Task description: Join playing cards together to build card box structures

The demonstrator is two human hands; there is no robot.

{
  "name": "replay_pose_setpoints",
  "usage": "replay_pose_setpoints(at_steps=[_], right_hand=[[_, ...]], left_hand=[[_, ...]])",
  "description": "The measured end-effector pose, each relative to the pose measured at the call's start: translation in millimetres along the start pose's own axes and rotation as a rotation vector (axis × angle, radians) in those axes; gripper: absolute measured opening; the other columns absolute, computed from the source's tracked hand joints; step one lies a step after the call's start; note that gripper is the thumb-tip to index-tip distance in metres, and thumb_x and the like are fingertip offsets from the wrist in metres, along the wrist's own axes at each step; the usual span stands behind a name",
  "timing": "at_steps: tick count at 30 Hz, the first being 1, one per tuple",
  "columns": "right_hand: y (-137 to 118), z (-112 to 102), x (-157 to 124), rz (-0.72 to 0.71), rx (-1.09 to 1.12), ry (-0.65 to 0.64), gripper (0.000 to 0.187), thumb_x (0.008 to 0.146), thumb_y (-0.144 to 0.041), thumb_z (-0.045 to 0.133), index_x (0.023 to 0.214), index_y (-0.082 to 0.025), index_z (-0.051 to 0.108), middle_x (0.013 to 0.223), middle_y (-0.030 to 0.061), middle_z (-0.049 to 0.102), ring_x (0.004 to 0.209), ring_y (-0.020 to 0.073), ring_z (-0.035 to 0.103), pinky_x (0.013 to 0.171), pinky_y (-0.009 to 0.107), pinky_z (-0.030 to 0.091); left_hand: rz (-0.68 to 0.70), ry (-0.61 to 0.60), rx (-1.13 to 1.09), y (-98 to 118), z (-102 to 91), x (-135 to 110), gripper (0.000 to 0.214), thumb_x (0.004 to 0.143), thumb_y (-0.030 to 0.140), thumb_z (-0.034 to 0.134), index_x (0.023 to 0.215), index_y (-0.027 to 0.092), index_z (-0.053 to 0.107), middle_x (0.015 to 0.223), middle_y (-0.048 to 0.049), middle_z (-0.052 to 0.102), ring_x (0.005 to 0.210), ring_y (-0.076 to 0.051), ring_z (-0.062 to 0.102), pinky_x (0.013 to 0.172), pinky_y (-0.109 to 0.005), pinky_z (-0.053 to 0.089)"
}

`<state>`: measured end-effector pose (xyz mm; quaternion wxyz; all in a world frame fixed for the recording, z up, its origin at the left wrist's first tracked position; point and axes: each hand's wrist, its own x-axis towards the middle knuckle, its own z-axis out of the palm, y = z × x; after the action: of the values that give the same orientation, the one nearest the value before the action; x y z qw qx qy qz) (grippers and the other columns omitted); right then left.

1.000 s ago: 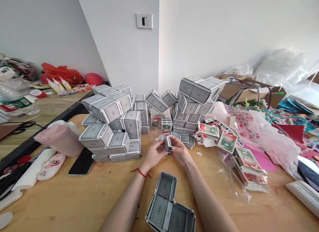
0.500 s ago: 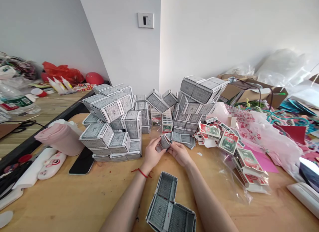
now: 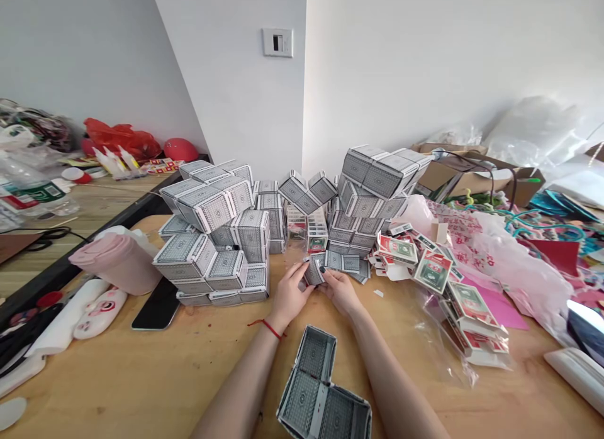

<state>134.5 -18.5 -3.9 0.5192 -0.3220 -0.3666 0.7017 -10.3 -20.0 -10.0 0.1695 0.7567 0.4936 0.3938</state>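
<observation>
Between my two hands is a grey-backed playing card [image 3: 314,270], just above the wooden table. My left hand [image 3: 290,292], with a red cord at the wrist, grips its left side. On the other side, the fingers of my right hand [image 3: 340,290] close on its right edge. Whether it is one card or several I cannot tell. Loose playing cards [image 3: 343,261] lie just beyond my right hand. An L-shaped block of folded cards [image 3: 311,388] rests between my forearms. Stacked card cubes [image 3: 212,263] stand to the left, and more card cubes [image 3: 377,175] to the right.
Opened red and green card boxes [image 3: 433,269] lie at right beside a pinkish plastic bag [image 3: 514,263]. A black phone [image 3: 156,305] and a pink roll [image 3: 116,260] are at left. Card decks [image 3: 317,233] stand at the back, under a V-shaped card piece [image 3: 306,190].
The card between my hands has turned to show more of its patterned back. My hands have barely shifted, and the view has moved slightly.
</observation>
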Motion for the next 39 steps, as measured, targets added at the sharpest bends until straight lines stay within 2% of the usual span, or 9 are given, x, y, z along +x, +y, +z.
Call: replay_pose_setpoints(at_steps=[7, 13, 20, 24, 28, 32, 39], right_hand=[[9.1, -3.9, 5.3, -0.093, -0.158, 0.052, 0.034, 0.067, -0.045, 0.06, 0.086, -0.017, 0.067, 0.081, 0.0053, 0.067, 0.076, 0.0197, 0.058, 0.066, 0.029, 0.044], [15.0, -9.9, 8.1, -0.182, -0.398, 0.202, 0.038, 0.069, -0.047, 0.056, 0.088, -0.016, 0.067, 0.074, 0.0041, 0.066, 0.071, 0.0199, 0.057, 0.066, 0.03, 0.043], [11.9, -5.7, 5.6, -0.133, -0.29, 0.21, 0.036, 0.067, -0.049, 0.057, 0.082, -0.017, 0.068, 0.069, 0.0039, 0.065, 0.077, 0.0236, 0.058, 0.065, 0.032, 0.045], [6.4, -4.3, 3.8, -0.083, -0.169, 0.15, 0.033, 0.064, -0.043, 0.063, 0.084, -0.017, 0.066, 0.077, 0.0045, 0.066, 0.075, 0.0214, 0.058, 0.068, 0.032, 0.045], [3.7, -10.5, 3.6, -0.046, -0.145, 0.09, 0.028, 0.062, -0.037, 0.067, 0.08, -0.017, 0.065, 0.076, 0.0047, 0.066, 0.07, 0.0181, 0.058, 0.069, 0.031, 0.045], [8.0, -15.9, 5.8, -0.075, -0.209, 0.154, 0.025, 0.061, -0.038, 0.067, 0.07, -0.015, 0.062, 0.067, 0.0029, 0.064, 0.06, 0.0147, 0.056, 0.063, 0.028, 0.043], [13.9, -16.7, 7.1, -0.165, -0.42, 0.306, 0.027, 0.065, -0.043, 0.062, 0.07, -0.017, 0.06, 0.066, 0.0041, 0.064, 0.062, 0.0183, 0.058, 0.062, 0.03, 0.045]], left_hand=[[0.007, 0.003, 0.015, 0.8, -0.2, -0.2, 0.056, 0.067, 0.012, 0.06, 0.12, 0.023, 0.045, 0.12, -0.0052, 0.05, 0.111, -0.02, 0.047, 0.096, -0.037, 0.04], [0.024, -0.012, -0.013, 3.4, -0.5, 0.1, 0.056, 0.066, 0.012, 0.06, 0.119, 0.023, 0.045, 0.119, -0.0049, 0.051, 0.111, -0.02, 0.047, 0.096, -0.039, 0.04], [-0.018, 0.031, -0.011, 2.0, 3.8, -0.5, 0.054, 0.066, 0.011, 0.059, 0.117, 0.023, 0.046, 0.118, -0.0058, 0.049, 0.11, -0.02, 0.047, 0.095, -0.037, 0.041], [-0.035, 0.07, 0.015, 1.3, 4.8, -0.5, 0.053, 0.066, 0.011, 0.06, 0.117, 0.021, 0.046, 0.117, -0.0069, 0.049, 0.109, -0.02, 0.048, 0.093, -0.036, 0.042], [-0.013, 0.045, 0.006, 2.8, 2.7, -0.6, 0.053, 0.066, 0.01, 0.059, 0.116, 0.022, 0.046, 0.118, -0.0053, 0.05, 0.11, -0.019, 0.047, 0.095, -0.034, 0.041], [0.009, 0.018, -0.009, 4.5, 0.4, -0.4, 0.055, 0.065, 0.009, 0.059, 0.117, 0.023, 0.046, 0.118, -0.0045, 0.051, 0.11, -0.019, 0.047, 0.096, -0.036, 0.04], [0.005, 0.007, -0.018, 5.0, 1.3, -0.3, 0.055, 0.066, 0.009, 0.059, 0.117, 0.023, 0.047, 0.117, -0.0047, 0.051, 0.109, -0.019, 0.048, 0.096, -0.037, 0.04]])
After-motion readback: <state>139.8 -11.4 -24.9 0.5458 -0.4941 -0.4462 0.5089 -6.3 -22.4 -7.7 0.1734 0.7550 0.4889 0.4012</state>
